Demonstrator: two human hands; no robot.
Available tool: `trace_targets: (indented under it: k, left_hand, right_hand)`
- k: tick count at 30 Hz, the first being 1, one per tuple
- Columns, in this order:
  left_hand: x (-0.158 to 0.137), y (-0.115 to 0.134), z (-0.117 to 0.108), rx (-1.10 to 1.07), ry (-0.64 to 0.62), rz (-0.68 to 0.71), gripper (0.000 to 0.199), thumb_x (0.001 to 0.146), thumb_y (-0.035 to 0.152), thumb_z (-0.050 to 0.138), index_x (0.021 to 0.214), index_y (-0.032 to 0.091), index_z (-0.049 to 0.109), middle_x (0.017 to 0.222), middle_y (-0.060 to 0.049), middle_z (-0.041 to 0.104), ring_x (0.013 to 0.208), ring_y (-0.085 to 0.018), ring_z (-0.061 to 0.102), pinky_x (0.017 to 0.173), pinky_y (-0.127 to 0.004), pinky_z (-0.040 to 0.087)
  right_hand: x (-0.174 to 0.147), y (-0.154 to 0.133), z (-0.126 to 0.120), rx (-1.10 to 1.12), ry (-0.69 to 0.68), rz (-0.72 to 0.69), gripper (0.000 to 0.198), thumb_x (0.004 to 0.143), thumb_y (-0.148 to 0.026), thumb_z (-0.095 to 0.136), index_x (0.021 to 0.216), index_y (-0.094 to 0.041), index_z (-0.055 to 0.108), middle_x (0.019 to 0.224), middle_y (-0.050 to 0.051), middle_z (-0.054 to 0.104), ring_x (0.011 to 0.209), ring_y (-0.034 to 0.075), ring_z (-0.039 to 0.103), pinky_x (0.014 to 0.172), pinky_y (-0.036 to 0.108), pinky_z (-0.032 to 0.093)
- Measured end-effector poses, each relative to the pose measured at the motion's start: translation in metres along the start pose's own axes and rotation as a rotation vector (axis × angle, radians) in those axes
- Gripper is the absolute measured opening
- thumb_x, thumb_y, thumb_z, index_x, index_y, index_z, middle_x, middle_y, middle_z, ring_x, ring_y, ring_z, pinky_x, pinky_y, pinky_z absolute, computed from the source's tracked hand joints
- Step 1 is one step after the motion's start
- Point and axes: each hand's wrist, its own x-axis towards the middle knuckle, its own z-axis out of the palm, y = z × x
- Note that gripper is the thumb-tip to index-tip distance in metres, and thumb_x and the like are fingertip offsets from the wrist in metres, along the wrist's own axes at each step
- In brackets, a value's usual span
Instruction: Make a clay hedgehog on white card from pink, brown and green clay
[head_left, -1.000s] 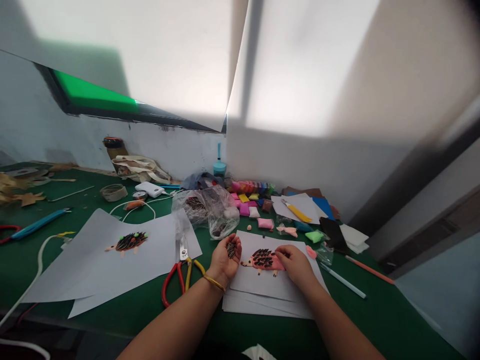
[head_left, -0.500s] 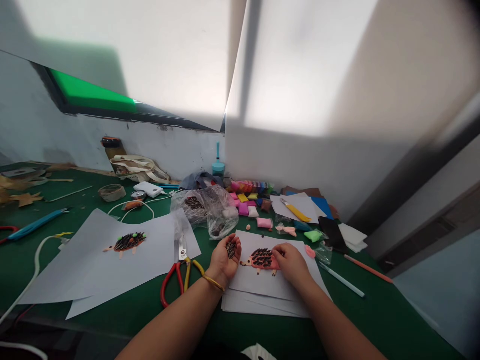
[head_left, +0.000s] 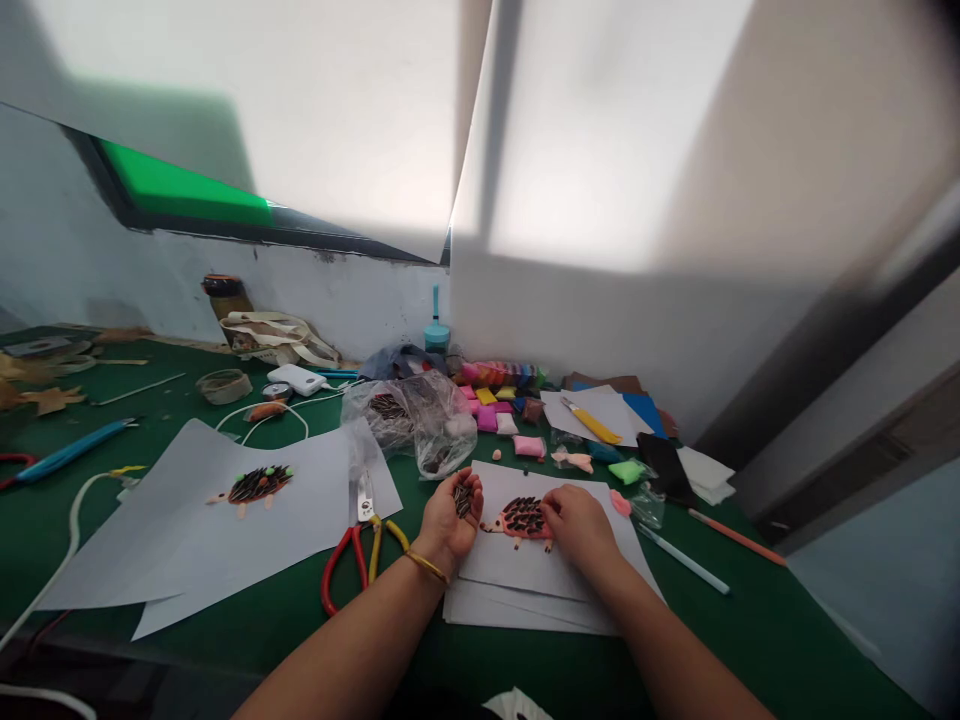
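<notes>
My left hand [head_left: 448, 520] is cupped around a small heap of striped sunflower seeds [head_left: 463, 499], palm up, at the left edge of the white paper [head_left: 517, 580]. On that paper lies a pink clay hedgehog [head_left: 525, 520] with rows of dark seeds pressed into its back and small pale feet. My right hand [head_left: 577, 525] pinches at the hedgehog's right end, its fingertips together against the clay. Whatever lies between those fingertips is too small to make out. To the left, a finished-looking brown hedgehog [head_left: 260, 484] with green balls sits on another sheet [head_left: 300, 520].
Red-handled scissors [head_left: 349, 560] and yellow-handled pliers [head_left: 386, 535] lie left of my forearm. Behind are a clear plastic bag [head_left: 435, 420] of seeds, several clay packets [head_left: 529, 446] and a yellow utility knife [head_left: 592, 421]. Pens [head_left: 686, 560] lie at right; a white cable [head_left: 75, 530] runs at left.
My right hand has shifted slightly left and down over the hedgehog's right end. My left hand stays in place with the seeds.
</notes>
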Motion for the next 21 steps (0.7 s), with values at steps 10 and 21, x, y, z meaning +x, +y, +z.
trace_targets:
  k: [10, 21]
  left_hand:
    - [0.001, 0.0, -0.001, 0.003, -0.007, 0.002, 0.007, 0.079, 0.011, 0.055, 0.085, 0.012, 0.059, 0.069, -0.004, 0.061, 0.055, -0.01, 0.061, 0.046, -0.018, 0.052]
    - [-0.001, 0.0, 0.001, 0.002, -0.004, 0.002, 0.007, 0.078, 0.01, 0.056, 0.084, 0.012, 0.059, 0.069, -0.004, 0.061, 0.055, -0.01, 0.061, 0.047, -0.018, 0.052]
  right_hand:
    - [-0.004, 0.016, 0.006, 0.226, 0.044, 0.029, 0.019, 0.08, -0.032, 0.051, 0.083, -0.022, 0.067, 0.085, 0.005, 0.065, 0.084, 0.021, 0.057, 0.071, 0.031, 0.041]
    - [-0.004, 0.012, 0.008, 0.186, 0.036, -0.042, 0.017, 0.081, -0.023, 0.047, 0.076, -0.022, 0.064, 0.081, 0.004, 0.064, 0.081, 0.02, 0.056, 0.072, 0.031, 0.04]
